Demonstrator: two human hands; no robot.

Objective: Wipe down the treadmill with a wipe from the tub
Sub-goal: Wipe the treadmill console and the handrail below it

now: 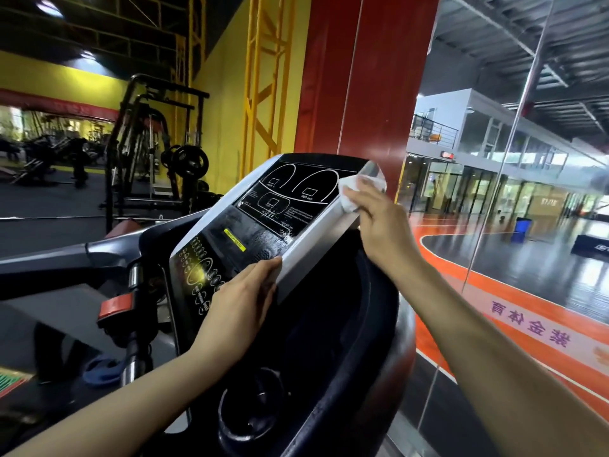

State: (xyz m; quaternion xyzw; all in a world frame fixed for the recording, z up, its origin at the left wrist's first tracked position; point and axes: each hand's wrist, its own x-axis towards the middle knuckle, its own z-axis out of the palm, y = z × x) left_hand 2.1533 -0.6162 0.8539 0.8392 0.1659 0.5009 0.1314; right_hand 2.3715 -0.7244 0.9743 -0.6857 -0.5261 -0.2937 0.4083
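Observation:
The treadmill console (263, 222) fills the middle of the view, a black display panel with a silver frame, tilted to the left. My right hand (379, 222) presses a crumpled white wipe (349, 192) against the silver frame at the console's upper right corner, fingers curled over it. My left hand (244, 298) grips the lower right edge of the console, fingers wrapped over the silver frame beside the button area. The wipe tub is not in sight.
A black cup holder (253, 413) sits in the treadmill's dark tray below the console. A handlebar with a red clip (115, 308) runs off to the left. Weight racks (155, 153) stand behind. A glass wall (494, 225) is close on the right.

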